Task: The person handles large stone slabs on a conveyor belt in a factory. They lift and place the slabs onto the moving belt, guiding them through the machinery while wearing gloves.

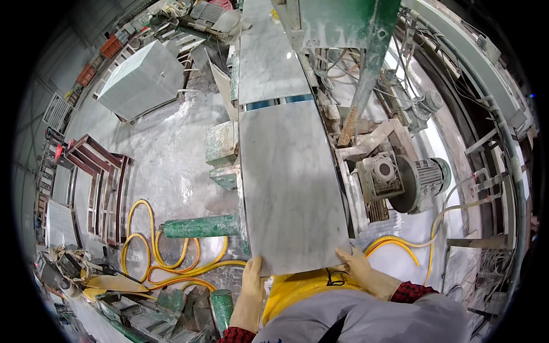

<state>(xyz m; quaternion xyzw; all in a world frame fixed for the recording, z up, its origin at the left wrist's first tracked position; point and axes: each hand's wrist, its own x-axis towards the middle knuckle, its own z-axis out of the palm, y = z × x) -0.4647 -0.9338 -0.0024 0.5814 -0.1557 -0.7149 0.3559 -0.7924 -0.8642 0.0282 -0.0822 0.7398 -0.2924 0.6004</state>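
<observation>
A long grey-white stone slab point(291, 188) lies flat on a narrow conveyor, its near end reaching my waist. My left hand point(250, 286), in a cream glove, grips the slab's near left corner with the thumb up by the edge. At the near right corner my right hand point(361, 270), gloved alike, is closed on the edge; the fingers below the slab are hidden. Beyond a short gap showing blue belt point(279, 103), a second stone slab point(270, 66) lies farther along the line. A yellow apron point(306, 291) shows beneath the near edge.
A motor with gearbox point(400, 176) stands right of the conveyor, near a green machine frame point(349, 26). Yellow hoses point(150, 251) loop over the floor at left. A green cylinder point(200, 227) juts leftward. Farther left are a brown metal rack point(103, 183) and a stack of pale slabs point(143, 80).
</observation>
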